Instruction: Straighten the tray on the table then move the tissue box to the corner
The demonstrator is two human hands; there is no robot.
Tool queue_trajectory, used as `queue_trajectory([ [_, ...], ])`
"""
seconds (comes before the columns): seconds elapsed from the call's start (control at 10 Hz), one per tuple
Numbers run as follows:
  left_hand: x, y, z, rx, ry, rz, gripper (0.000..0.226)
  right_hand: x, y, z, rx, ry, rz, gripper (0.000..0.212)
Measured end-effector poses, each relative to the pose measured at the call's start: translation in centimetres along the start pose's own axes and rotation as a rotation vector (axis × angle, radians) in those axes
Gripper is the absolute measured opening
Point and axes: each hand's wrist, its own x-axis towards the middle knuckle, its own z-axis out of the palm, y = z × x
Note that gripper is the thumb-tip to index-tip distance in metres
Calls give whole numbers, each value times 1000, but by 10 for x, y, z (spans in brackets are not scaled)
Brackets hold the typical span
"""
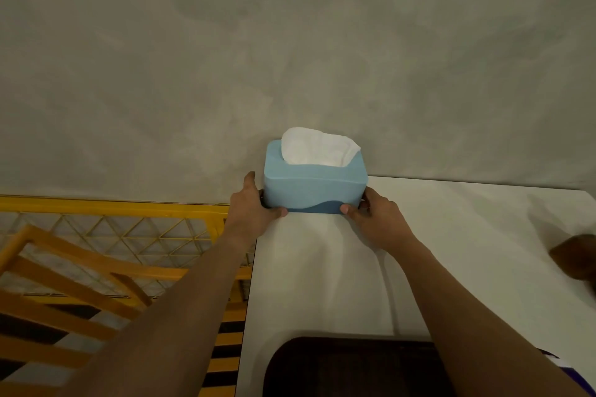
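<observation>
Left hand point(254, 203), arm outstretched, grips the box's point(314, 185) left end, thumb on its front. The box sits at the table's point(451, 235) far-left corner against the wall. Right hand point(375, 216) clasps its right end. The tray point(322, 364) lies near.

One bench point(451, 235) is showing, white-topped. One blue tissue box point(314, 188) is standing at its far left corner, with one white tissue point(317, 147) rising from the top. Two hands are gripping the box: one left hand point(254, 206) and one right hand point(375, 219). One dark tray point(348, 367) is lying at the near edge. One brown object point(575, 259), blurred, is sitting at the right edge.
</observation>
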Motion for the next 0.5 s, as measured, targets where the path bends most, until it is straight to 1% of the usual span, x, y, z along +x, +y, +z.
queue_trajectory([
  [0.3,1,-1,0,23,-15,-1,107,-4,-6,2,7,-22,1,51],
  [0.4,2,-1,-1,31,-54,18,110,-2,-11,-1,-7,-48,10,52],
  [0.5,-5,5,-5,-31,-110,-13,127,-8,-16,-10,-38,-50,52,66],
])
